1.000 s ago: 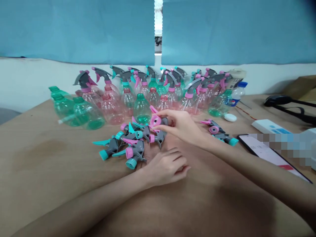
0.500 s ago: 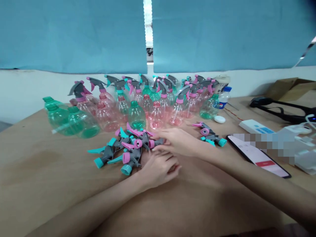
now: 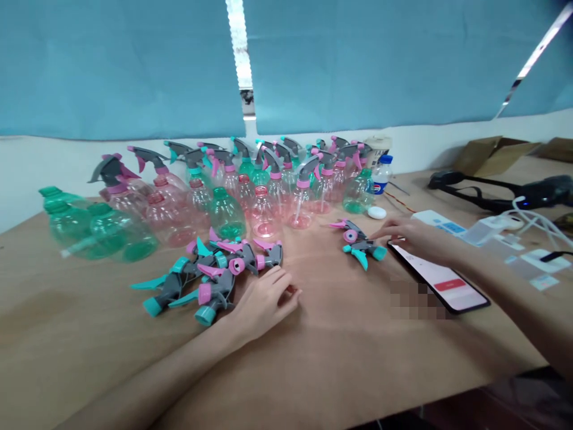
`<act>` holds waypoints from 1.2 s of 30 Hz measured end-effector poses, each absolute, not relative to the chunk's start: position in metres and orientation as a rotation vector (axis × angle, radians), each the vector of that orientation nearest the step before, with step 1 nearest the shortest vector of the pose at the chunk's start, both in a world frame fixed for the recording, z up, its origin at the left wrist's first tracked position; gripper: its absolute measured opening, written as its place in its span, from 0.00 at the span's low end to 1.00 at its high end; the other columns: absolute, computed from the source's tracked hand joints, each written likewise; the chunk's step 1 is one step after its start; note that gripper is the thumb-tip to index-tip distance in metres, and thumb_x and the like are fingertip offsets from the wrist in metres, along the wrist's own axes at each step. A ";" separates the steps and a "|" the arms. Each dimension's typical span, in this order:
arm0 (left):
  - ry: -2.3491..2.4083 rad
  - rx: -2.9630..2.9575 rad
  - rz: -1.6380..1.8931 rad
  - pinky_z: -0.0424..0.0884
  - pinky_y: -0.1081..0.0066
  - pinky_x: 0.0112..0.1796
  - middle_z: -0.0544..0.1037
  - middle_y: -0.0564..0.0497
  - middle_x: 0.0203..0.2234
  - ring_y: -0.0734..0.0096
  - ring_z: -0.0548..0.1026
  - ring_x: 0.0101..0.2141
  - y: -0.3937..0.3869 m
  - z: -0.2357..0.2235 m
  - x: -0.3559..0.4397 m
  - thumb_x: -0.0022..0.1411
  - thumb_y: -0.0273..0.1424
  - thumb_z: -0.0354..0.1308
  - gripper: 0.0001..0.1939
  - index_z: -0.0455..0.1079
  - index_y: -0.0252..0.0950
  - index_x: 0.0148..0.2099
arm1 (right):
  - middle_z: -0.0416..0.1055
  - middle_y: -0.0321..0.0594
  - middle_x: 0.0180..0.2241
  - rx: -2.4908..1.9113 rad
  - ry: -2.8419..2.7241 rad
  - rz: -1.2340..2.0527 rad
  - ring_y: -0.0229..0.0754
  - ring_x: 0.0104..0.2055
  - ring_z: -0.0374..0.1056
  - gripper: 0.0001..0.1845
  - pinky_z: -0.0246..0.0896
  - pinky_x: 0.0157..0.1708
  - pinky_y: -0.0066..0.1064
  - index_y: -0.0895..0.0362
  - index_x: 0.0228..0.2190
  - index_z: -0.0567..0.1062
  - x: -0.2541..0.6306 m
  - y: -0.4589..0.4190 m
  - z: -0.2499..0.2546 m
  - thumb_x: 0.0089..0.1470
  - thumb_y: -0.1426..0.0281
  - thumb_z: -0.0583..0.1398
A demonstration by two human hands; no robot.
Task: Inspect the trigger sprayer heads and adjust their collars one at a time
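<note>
Spreading across the wooden table point(image 3: 313, 370), the work looks partway along: many clear plastic spray bottles point(image 3: 302, 209) toward the far side wear grey trigger heads with pink or teal collars, while a good number of uncapped bottles point(image 3: 227, 215), green and pink, stand open-necked in front and to the left, with another green one at the right end. A pale dip tube shows inside at least one fitted pink bottle; whether any hold liquid, I cannot tell. The cardboard box point(image 3: 486, 156) at far right has raised flaps, its inside hidden. Near the middle, the left hand point(image 3: 264, 301) rests with its fingers loosely curled beside a heap of loose trigger heads point(image 3: 221, 289) — whether they enclose anything cannot be told. The right hand point(image 3: 414, 236) reaches between the phone point(image 3: 441, 283) and a smaller group of loose trigger heads to the right, its fingers bent at a teal-collared head point(image 3: 379, 252); contact is likely, but a grasp cannot be confirmed. Behind, the Pepsi bottle point(image 3: 380, 182) is upright under its blue cap, contents unclear, next to a pale cup point(image 3: 379, 146). Smallest is a white round lid point(image 3: 376, 212) — lying flat near the right-end green bottle.
</note>
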State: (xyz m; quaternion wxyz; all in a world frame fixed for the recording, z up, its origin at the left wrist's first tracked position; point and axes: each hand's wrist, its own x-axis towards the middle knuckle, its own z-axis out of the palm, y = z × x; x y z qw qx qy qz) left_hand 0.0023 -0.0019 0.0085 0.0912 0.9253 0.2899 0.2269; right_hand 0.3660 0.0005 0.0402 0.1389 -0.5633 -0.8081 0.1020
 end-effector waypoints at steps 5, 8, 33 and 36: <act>0.835 2.717 0.713 0.65 0.75 0.26 0.69 0.52 0.27 0.74 0.67 0.26 -0.002 0.012 0.004 0.63 0.28 0.48 0.07 0.63 0.35 0.32 | 0.70 0.41 0.37 -1.559 -2.475 0.328 0.45 0.35 0.68 0.19 0.63 0.35 0.36 0.43 0.47 0.74 0.362 -0.005 0.026 0.54 0.70 0.55; 0.825 2.708 0.715 0.64 0.75 0.26 0.68 0.53 0.26 0.74 0.67 0.25 -0.002 0.013 0.005 0.63 0.28 0.48 0.07 0.64 0.35 0.32 | 0.70 0.39 0.38 -1.541 -2.456 0.393 0.40 0.31 0.67 0.18 0.62 0.32 0.32 0.42 0.48 0.73 0.341 -0.011 0.025 0.56 0.67 0.55; 0.902 2.591 0.673 0.64 0.76 0.26 0.69 0.53 0.27 0.76 0.67 0.25 -0.002 0.013 0.005 0.63 0.29 0.49 0.05 0.65 0.36 0.35 | 0.68 0.48 0.40 -1.615 -2.454 -0.079 0.49 0.41 0.66 0.17 0.62 0.39 0.38 0.54 0.45 0.74 0.335 0.045 0.020 0.51 0.70 0.59; 0.910 2.577 0.670 0.65 0.75 0.26 0.70 0.53 0.27 0.75 0.67 0.25 -0.002 0.013 0.005 0.62 0.29 0.49 0.05 0.65 0.36 0.35 | 0.67 0.46 0.39 -1.602 -2.451 -0.051 0.49 0.42 0.66 0.13 0.63 0.41 0.39 0.54 0.41 0.75 0.330 0.053 0.016 0.51 0.68 0.60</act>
